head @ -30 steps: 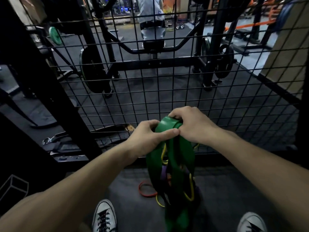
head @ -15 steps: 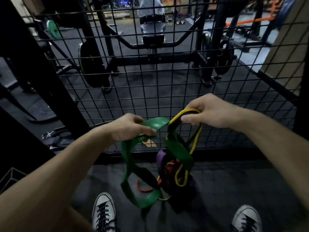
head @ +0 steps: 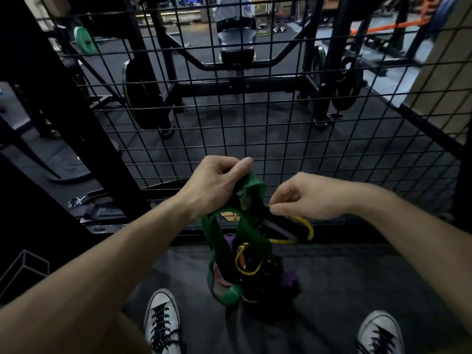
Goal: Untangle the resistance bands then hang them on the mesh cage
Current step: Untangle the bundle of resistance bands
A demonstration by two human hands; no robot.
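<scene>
A knot of resistance bands hangs in front of the black mesh cage (head: 281,139). My left hand (head: 214,185) grips the top of the wide green band (head: 217,233), which loops down to knee height. To its right, my right hand (head: 304,195) pinches the thin yellow band (head: 307,226), and that band curls out to the right. Below them, a purple band (head: 290,277), a red band (head: 219,279) and more yellow loops are wound together inside the green one.
My two white sneakers (head: 162,320) (head: 378,333) stand on the dark rubber floor. Behind the mesh are a weight machine with black plates (head: 143,95), a bench with a seated person (head: 236,26), and a black upright post (head: 63,98) at the left.
My left hand has moved up and right with the green band. My right hand has dropped and now pinches the yellow band lower, pulling it out to the right.
</scene>
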